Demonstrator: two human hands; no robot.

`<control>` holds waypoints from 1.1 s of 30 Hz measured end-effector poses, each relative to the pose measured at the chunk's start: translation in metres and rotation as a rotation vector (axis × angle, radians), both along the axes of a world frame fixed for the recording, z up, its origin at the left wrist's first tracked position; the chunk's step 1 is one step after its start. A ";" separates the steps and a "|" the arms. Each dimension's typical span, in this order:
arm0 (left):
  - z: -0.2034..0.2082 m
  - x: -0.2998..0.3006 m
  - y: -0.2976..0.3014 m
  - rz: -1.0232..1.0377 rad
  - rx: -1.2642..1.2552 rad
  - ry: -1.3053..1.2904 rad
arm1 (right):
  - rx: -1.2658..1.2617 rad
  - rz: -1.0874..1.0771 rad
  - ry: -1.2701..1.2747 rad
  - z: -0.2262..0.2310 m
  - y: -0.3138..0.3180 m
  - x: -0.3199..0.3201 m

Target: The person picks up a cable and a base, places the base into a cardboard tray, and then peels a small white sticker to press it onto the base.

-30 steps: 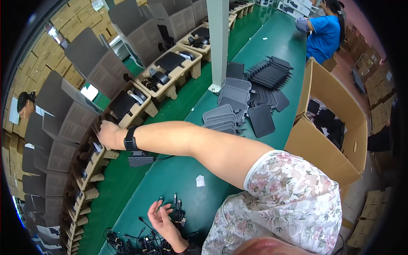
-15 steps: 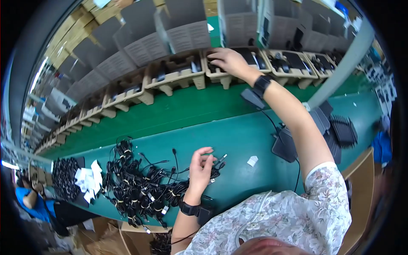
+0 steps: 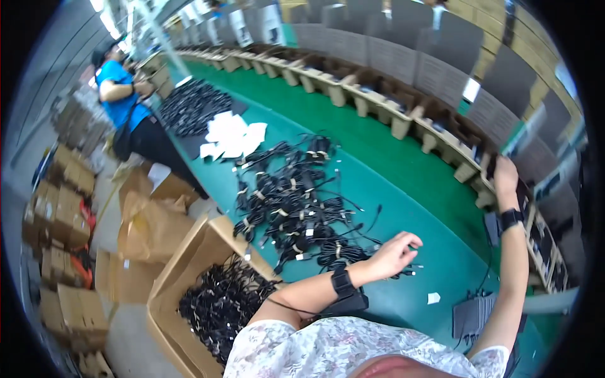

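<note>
My right hand [image 3: 506, 178] reaches to one of the moulded cardboard trays [image 3: 462, 151] in the row at the far side. Its fingertips are down at the tray, so what they touch or hold is hidden. Above the green table, my left hand [image 3: 394, 256] hovers with loosely curled fingers, thumb apart, and nothing visible in it. Beside and partly beneath it lies a large pile of bundled black cables [image 3: 302, 201], several with light ties. Both wrists wear black bands.
An open cardboard box [image 3: 165, 277] holding many black cables [image 3: 217, 309] stands at the near left. White papers [image 3: 233, 135] and a dark heap [image 3: 195, 107] lie farther along the table. A person in blue [image 3: 116, 88] stands beyond. Dark flat pieces [image 3: 472, 315] lie near my right arm.
The view has swung left, bringing the cable box and the person more fully into sight. My right hand remains at the trays; my left stays above the table beside the cables.
</note>
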State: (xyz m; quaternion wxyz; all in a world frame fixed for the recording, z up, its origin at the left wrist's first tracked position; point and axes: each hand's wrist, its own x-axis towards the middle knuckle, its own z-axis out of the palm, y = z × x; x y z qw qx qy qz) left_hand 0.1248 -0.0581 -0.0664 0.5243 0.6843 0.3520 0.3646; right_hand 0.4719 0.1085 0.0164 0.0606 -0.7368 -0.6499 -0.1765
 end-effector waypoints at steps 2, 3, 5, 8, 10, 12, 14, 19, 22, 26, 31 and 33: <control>-0.001 -0.007 -0.004 0.016 -0.017 -0.020 | -0.060 -0.032 -0.034 0.003 0.011 -0.011; -0.002 -0.004 -0.004 0.006 0.008 -0.013 | -0.085 -0.031 -0.152 0.004 0.018 -0.004; -0.003 0.000 -0.006 -0.017 0.055 0.010 | -0.095 -0.011 -0.272 -0.003 0.030 0.017; 0.004 0.006 0.001 0.017 0.085 0.013 | -0.014 0.034 -0.208 -0.024 0.054 0.049; 0.012 -0.004 -0.002 0.079 0.103 0.030 | 0.028 0.051 -0.240 -0.042 0.055 0.044; 0.030 -0.024 -0.012 0.189 0.235 0.001 | -0.076 0.098 -0.290 -0.042 0.054 0.046; 0.038 -0.049 -0.030 0.272 0.307 0.005 | -0.128 0.108 -0.298 -0.047 0.053 0.058; 0.046 -0.129 -0.078 0.632 0.326 0.175 | -0.116 0.117 -0.162 -0.042 0.060 0.082; 0.045 -0.159 -0.084 0.772 0.270 0.128 | -0.120 0.140 -0.170 -0.046 0.066 0.108; 0.056 -0.192 -0.070 0.856 0.249 0.068 | -0.121 0.237 -0.012 -0.056 0.086 0.120; 0.053 -0.192 -0.075 0.905 0.205 0.092 | 0.105 0.169 0.455 -0.078 0.075 0.126; 0.050 -0.181 -0.077 0.873 0.180 0.118 | 0.068 0.156 0.447 -0.074 0.070 0.127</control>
